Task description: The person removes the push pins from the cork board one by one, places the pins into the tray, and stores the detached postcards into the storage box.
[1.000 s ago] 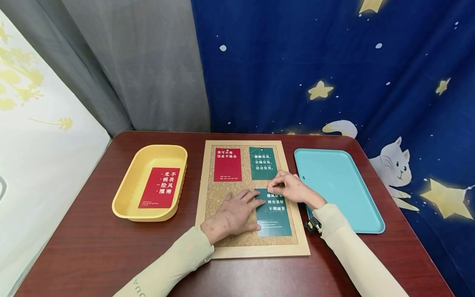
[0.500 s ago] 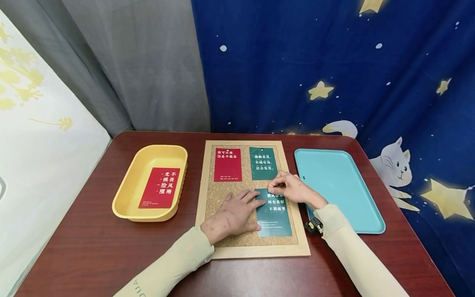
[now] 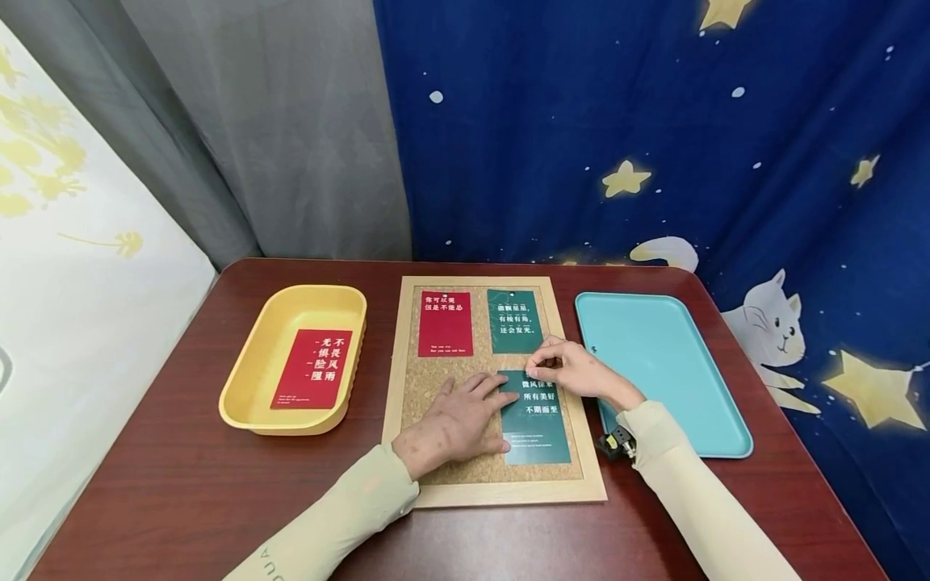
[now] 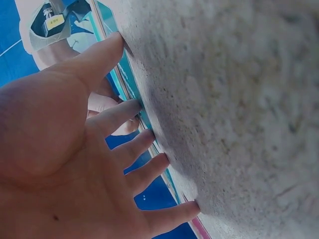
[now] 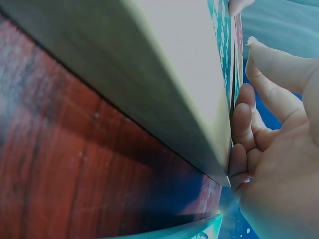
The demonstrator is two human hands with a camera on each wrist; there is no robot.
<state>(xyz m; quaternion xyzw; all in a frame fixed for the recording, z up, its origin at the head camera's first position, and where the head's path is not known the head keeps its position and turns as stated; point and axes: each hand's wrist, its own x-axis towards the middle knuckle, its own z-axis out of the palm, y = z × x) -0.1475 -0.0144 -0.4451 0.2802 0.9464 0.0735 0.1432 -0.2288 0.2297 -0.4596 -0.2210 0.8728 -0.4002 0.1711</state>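
My left hand (image 3: 458, 420) lies spread over the cork board (image 3: 436, 379), its fingertips and thumb pressing the left edge of a green card (image 3: 538, 444) at the lower right. In the left wrist view the fingers (image 4: 144, 184) are straight and touch the board's surface. At the top of that card my right hand (image 3: 574, 369) pinches a tiny pushpin between thumb and forefinger. Only a thin pin tip (image 5: 246, 45) shows in the right wrist view; the fingers hide the rest. Its other fingers curl against the board's wooden frame (image 5: 199, 114).
Higher on the board, a red card (image 3: 446, 327) and another green card (image 3: 514, 331) each have a pin at the top. A yellow basket (image 3: 250, 363) holding a red card (image 3: 312, 371) stands left. A blue tray (image 3: 668, 363) lies right, with a small dark pin near its left edge.
The head view has shifted very slightly. Both hands stay in the same places on the green card.
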